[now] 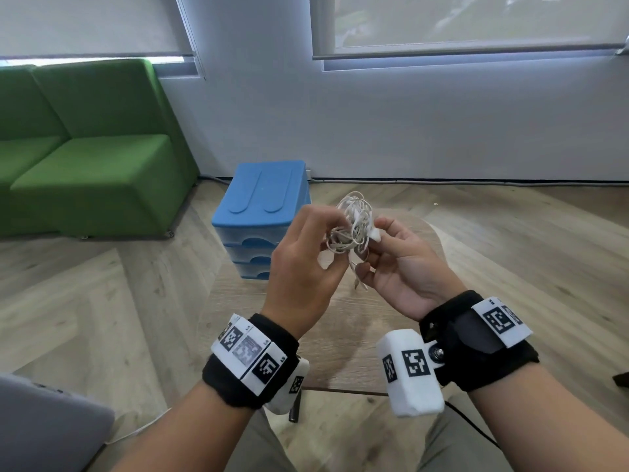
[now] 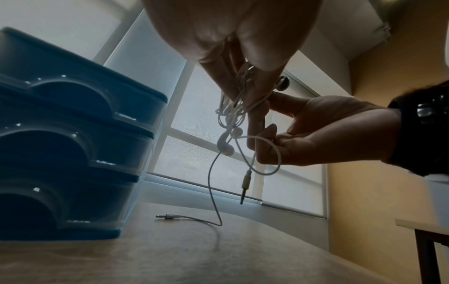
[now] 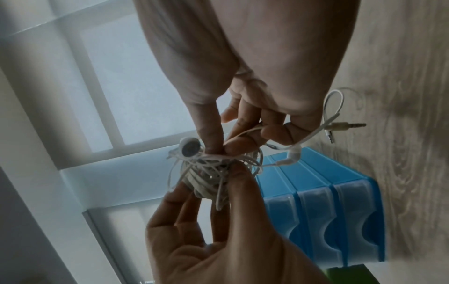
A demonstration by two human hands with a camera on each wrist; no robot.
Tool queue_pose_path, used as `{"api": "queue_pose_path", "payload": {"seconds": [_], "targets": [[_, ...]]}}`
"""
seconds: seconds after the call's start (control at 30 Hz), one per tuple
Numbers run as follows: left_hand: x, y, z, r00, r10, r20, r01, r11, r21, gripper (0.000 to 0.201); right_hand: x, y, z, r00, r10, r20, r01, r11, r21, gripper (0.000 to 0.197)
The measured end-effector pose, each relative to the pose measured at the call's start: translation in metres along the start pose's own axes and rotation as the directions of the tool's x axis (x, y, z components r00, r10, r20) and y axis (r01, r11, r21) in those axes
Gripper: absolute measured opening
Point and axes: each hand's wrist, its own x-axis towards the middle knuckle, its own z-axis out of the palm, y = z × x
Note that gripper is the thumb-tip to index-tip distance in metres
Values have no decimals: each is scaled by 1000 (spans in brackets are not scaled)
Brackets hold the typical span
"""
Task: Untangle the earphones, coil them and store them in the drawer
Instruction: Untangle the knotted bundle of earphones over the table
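Both hands, left hand [image 1: 303,257] and right hand [image 1: 398,264], pinch the tangled white wired earphones [image 1: 352,229] in mid-air above the wooden worktop [image 1: 340,335], near the blue plastic drawer unit [image 1: 262,212]; yanking loops could tighten knots, since a jack plug [image 2: 167,216] trails loose.

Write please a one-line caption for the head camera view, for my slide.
Both hands, left hand and right hand, hold tangled white earphones above a table, blue drawer unit behind.
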Motion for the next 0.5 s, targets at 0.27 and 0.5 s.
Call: {"api": "queue_pose_path", "payload": {"seconds": [0.27,0.5], "targets": [[1,-1,1,1000,-3,2,3,1000,21,33,1,-1,1,999,8,-49,-9,1000,-19,49],[-1,-3,1,997,42,72,-43,999,10,42,4,0,2,996,-19,-81,20,1000,10,35]]}}
